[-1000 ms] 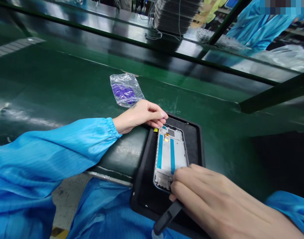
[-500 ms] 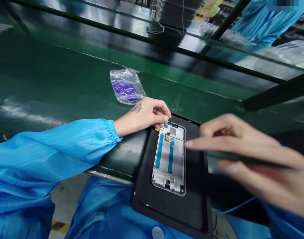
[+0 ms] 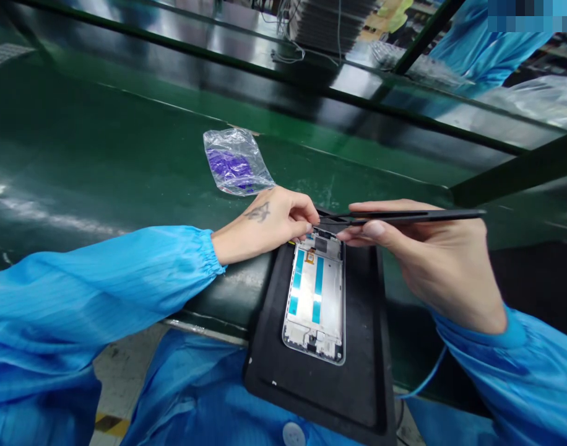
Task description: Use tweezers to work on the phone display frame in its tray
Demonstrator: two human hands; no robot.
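A phone frame [image 3: 330, 297] with two blue strips and an orange flex piece lies in a black tray [image 3: 306, 387]. My left hand [image 3: 278, 217] is at the frame's upper left corner, thumb and fingers pinched together; whatever sits between them is too small to make out. In my right hand [image 3: 418, 248] is a pair of black tweezers [image 3: 413, 216], held nearly level. Their tips point left and come close to my left fingertips, above the top end of the frame. I cannot tell whether the tips touch anything.
Beyond my left hand, a clear plastic bag [image 3: 234, 164] with purple contents lies on the green bench [image 3: 125, 142]. A dark green rail [image 3: 283, 77] crosses behind it. A person in a blue sleeve [image 3: 492, 46] is at the far right. A blue cord [image 3: 427, 379] hangs by my right sleeve.
My right hand has swung left and up from the frame's right side, bringing the tweezers to my left fingertips. My left hand has barely moved; the frame stays in the tray.
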